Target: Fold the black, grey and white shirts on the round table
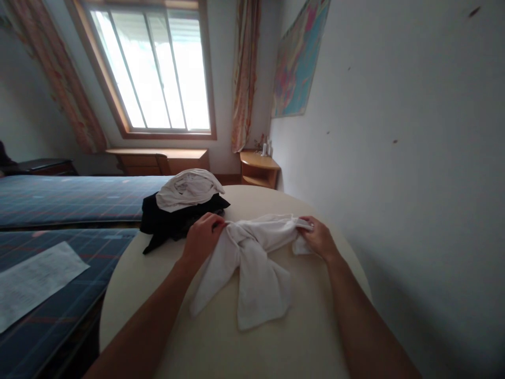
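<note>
A white cloth garment [260,263] lies bunched on the round cream table [315,310], its upper edge drawn out between my two hands. Two loose flaps of it hang down toward me. My left hand [203,237] pinches its left upper corner, thumb and fingers closed. At the opposite end my right hand [317,237] grips a gathered edge of the same garment. Which kind of garment it is cannot be made out. Just beyond my left hand sits a pile of black clothing [173,216] with a crumpled whitish garment [191,188] on top.
To the left are blue plaid mattresses [87,197], with a printed paper sheet [43,281] on the nearer one. A wooden desk [165,155] stands under the window [153,73]. A corner shelf [258,163] is at the back. The white wall [410,173] runs close along the right.
</note>
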Demonstrator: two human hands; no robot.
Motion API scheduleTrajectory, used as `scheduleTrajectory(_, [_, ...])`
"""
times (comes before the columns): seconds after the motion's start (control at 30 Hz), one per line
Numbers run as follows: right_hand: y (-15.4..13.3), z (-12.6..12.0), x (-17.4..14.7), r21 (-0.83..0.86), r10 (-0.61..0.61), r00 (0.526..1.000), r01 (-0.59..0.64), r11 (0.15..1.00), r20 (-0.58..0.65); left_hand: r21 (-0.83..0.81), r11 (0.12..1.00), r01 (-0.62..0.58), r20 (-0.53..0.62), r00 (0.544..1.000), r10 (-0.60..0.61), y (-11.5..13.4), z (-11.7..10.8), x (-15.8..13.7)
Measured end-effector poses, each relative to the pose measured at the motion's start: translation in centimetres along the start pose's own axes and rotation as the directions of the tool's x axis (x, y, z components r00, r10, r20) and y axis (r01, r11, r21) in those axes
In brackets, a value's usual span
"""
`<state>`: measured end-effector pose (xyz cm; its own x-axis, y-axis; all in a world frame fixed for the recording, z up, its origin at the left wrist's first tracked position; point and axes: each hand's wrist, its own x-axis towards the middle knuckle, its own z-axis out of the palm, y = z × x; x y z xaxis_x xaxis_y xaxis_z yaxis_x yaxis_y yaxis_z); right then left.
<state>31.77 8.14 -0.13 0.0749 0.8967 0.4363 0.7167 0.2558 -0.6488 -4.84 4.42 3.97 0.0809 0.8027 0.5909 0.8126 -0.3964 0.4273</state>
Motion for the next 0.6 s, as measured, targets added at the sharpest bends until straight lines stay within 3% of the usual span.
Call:
scheduleTrajectory(0.1, [1.1, 0.3, 0.4, -0.103, -0.042, 0.969, 0.018, 0.995, -0.243, 0.099, 0.987, 0.125, -0.08, 0.99, -0.117, -1.0, 0.3, 0.2])
scheduleTrajectory(0.17, [1.5, 0.7, 0.5, -0.176, -0.093, 0.958, 0.045, 0.983, -0.273, 0.122, 0.985, 0.118, -0.084, 0.991, -0.108, -0.7, 0.7, 0.0])
scheduleTrajectory(0.23, [1.3, 1.0, 0.4, -0.221, -0.145, 0.958, 0.09, 0.971, -0.246, 0.091, 0.996, 0.01, -0.064, 0.998, -0.004, 0.3, 1.1, -0.4])
scheduleTrajectory(0.3, [0.5, 1.3, 0.1, -0.214, -0.215, 0.967, 0.183, 0.96, -0.139, 0.031, 0.981, -0.19, 0.032, 0.981, 0.189, 1.5, 1.5, -0.9])
scheduleTrajectory(0.4, [-1.1, 1.6, -0.5, -0.136, -0.311, 0.939, 0.331, 0.934, 0.148, -0.043, 0.912, -0.408, 0.225, 0.885, 0.407, 2.4, 2.0, -1.7])
scheduleTrajectory(0.5, [-1.7, 2.2, -1.1, -0.136, -0.275, 0.899, 0.337, 0.932, 0.342, -0.053, 0.909, -0.412, 0.306, 0.86, 0.408, 2.0, 2.8, -2.2])
scheduleTrajectory(0.6, [-1.3, 3.0, -1.3, -0.183, -0.218, 0.901, 0.303, 0.935, 0.376, -0.081, 0.931, -0.357, 0.318, 0.876, 0.364, 1.2, 3.6, -2.1])
